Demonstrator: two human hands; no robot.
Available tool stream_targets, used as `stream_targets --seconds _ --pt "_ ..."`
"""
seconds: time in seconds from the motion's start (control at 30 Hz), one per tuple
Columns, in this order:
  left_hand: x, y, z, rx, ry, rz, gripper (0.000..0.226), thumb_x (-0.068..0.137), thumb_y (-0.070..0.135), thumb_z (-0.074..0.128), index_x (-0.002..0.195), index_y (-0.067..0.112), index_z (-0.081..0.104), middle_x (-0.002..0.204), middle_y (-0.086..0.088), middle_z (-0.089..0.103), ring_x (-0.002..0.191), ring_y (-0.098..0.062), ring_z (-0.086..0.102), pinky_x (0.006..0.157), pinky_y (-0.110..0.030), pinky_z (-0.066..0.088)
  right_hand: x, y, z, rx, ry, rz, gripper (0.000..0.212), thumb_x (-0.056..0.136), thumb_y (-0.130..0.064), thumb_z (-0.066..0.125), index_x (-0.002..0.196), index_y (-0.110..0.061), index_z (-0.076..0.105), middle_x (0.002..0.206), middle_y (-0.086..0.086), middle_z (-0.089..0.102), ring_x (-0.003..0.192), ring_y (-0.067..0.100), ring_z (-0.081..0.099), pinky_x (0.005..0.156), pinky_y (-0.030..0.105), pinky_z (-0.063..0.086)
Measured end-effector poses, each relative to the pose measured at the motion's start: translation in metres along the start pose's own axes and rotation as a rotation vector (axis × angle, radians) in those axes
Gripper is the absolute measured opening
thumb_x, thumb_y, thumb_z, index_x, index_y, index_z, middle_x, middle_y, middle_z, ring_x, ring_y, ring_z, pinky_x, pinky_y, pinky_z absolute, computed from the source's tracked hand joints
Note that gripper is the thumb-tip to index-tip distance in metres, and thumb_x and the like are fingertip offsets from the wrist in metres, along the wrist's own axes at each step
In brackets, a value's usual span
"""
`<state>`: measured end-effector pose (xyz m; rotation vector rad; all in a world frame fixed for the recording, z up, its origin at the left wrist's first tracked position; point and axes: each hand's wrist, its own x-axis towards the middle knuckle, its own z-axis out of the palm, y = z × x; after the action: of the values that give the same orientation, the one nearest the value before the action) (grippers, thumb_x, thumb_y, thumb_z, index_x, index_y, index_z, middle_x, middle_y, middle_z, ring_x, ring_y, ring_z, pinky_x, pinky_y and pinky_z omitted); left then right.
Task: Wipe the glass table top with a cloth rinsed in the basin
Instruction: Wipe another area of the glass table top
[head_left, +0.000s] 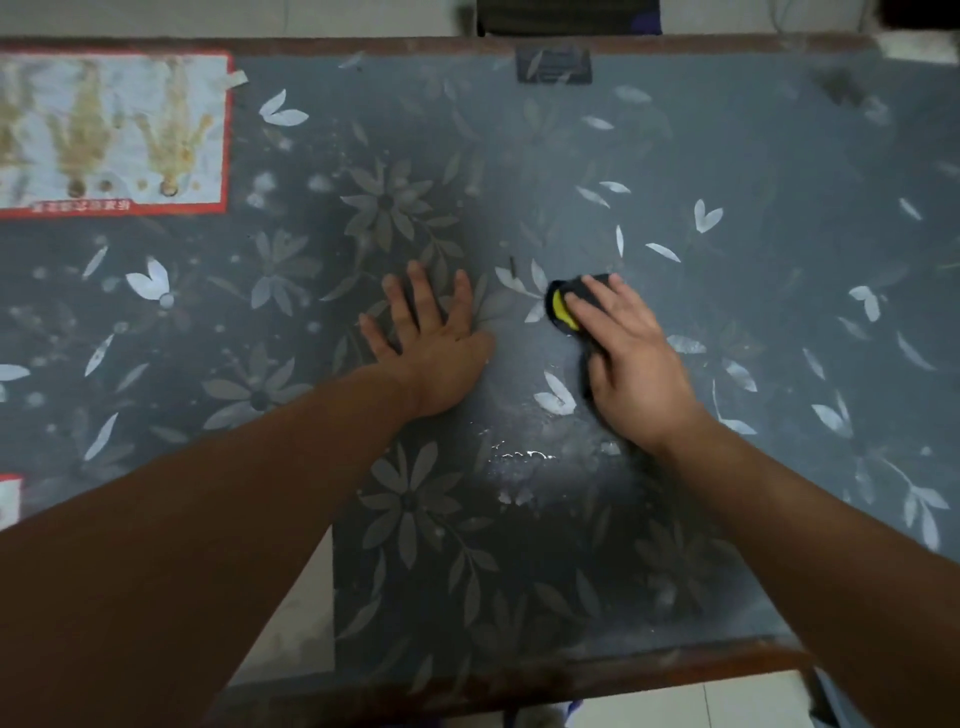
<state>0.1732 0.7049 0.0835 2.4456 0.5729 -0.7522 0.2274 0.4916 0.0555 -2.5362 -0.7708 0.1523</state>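
Note:
The glass table top (727, 156) fills the view, grey with a pale flower and leaf pattern under it. My right hand (631, 358) presses a dark cloth with a yellow patch (560, 306) flat against the glass, right of centre, fingers laid over it. Only the cloth's far end and a strip by my thumb show. My left hand (431, 338) rests flat on the glass to the left of the cloth, fingers spread and straight. A wet, streaky patch (519, 457) shines on the glass just near of my hands. No basin is in view.
A red-edged paper sheet (111, 132) lies under the glass at the far left. A small dark label (554, 65) sits at the far edge. The brown wooden table frame (597, 675) runs along the near edge, with pale floor tiles (727, 701) below it.

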Motion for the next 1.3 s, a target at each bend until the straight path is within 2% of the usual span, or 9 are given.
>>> stream_targets --seconds 0.13,0.23,0.33,0.53,0.7,0.9,1.1,1.2,1.3 --pt "-0.002 -0.005 -0.001 -0.068 0.036 0.038 0.07 0.097 0.036 0.034 0.155 0.041 -0.005 0.162 -0.003 -0.028 0.146 -0.027 -0.032 0.113 -0.058 -0.02 0.01 -0.05 0.017 0.142 0.034 0.123 0.064 0.085 -0.008 0.041 0.149 -0.011 0.042 0.156 0.01 0.041 0.15 0.036 0.024 0.124 0.043 0.019" --pt "-0.005 -0.016 0.0 -0.061 0.056 0.085 0.067 0.099 0.034 0.032 0.155 0.045 -0.003 0.162 0.001 -0.027 0.146 -0.022 -0.032 0.115 -0.054 -0.021 -0.024 -0.09 0.041 -0.053 -0.096 -0.016 0.065 0.091 -0.018 0.048 0.154 -0.02 0.031 0.162 0.001 0.029 0.153 0.031 0.011 0.124 0.049 0.011" --pt "-0.006 -0.022 0.001 -0.009 0.039 0.111 0.067 0.099 0.034 0.031 0.154 0.046 -0.006 0.162 0.002 -0.028 0.146 -0.021 -0.033 0.117 -0.052 -0.02 -0.042 -0.071 0.031 -0.204 -0.102 -0.032 0.062 0.096 -0.03 0.043 0.156 -0.026 0.028 0.165 -0.002 0.023 0.154 0.029 0.009 0.124 0.053 0.007" --pt "-0.004 -0.018 0.01 0.07 0.081 0.084 0.067 0.099 0.046 0.03 0.153 0.047 -0.01 0.162 0.0 -0.028 0.146 -0.024 -0.031 0.117 -0.054 -0.018 -0.016 -0.049 0.021 -0.234 0.014 0.257 0.058 0.099 -0.036 0.036 0.156 -0.028 0.028 0.166 0.001 0.018 0.154 0.032 0.003 0.123 0.052 0.011" --pt "-0.005 -0.019 0.009 0.065 0.095 0.094 0.071 0.098 0.044 0.035 0.153 0.046 -0.009 0.162 0.0 -0.028 0.146 -0.024 -0.032 0.116 -0.055 -0.018 -0.067 -0.056 0.017 -0.29 -0.153 -0.1 0.055 0.099 -0.032 0.04 0.154 -0.026 0.034 0.164 0.002 0.026 0.153 0.032 0.011 0.123 0.053 0.012" --pt "-0.006 -0.021 0.013 0.087 0.106 0.112 0.077 0.094 0.044 0.039 0.154 0.044 -0.011 0.161 -0.001 -0.03 0.145 -0.024 -0.033 0.116 -0.054 -0.02 -0.04 -0.003 -0.008 -0.209 0.015 0.194 0.06 0.093 -0.028 0.033 0.151 -0.017 0.04 0.161 0.01 0.032 0.151 0.038 0.016 0.12 0.054 0.025" --pt "-0.01 -0.02 0.014 0.121 0.13 0.114 0.082 0.093 0.041 0.043 0.154 0.042 -0.012 0.162 -0.001 -0.029 0.147 -0.025 -0.031 0.117 -0.055 -0.018 -0.071 0.004 -0.019 -0.047 -0.021 -0.097 0.055 0.09 -0.009 0.035 0.142 -0.005 0.052 0.152 0.015 0.045 0.145 0.037 0.034 0.12 0.046 0.029" --pt "-0.008 -0.017 0.021 0.201 0.19 0.089 0.085 0.092 0.044 0.044 0.154 0.042 -0.014 0.163 -0.002 -0.027 0.148 -0.026 -0.028 0.117 -0.056 -0.015 -0.057 0.036 -0.051 0.018 0.167 0.102 0.058 0.084 0.001 0.041 0.141 -0.003 0.052 0.147 0.017 0.05 0.138 0.034 0.042 0.121 0.038 0.026" --pt "-0.005 -0.017 0.023 0.242 0.197 0.074 0.087 0.091 0.045 0.045 0.153 0.043 -0.016 0.162 -0.003 -0.027 0.148 -0.026 -0.027 0.117 -0.057 -0.014 -0.035 0.084 -0.072 -0.01 0.186 0.257 0.058 0.086 -0.005 0.043 0.143 -0.007 0.05 0.149 0.015 0.049 0.14 0.036 0.039 0.121 0.031 0.021"
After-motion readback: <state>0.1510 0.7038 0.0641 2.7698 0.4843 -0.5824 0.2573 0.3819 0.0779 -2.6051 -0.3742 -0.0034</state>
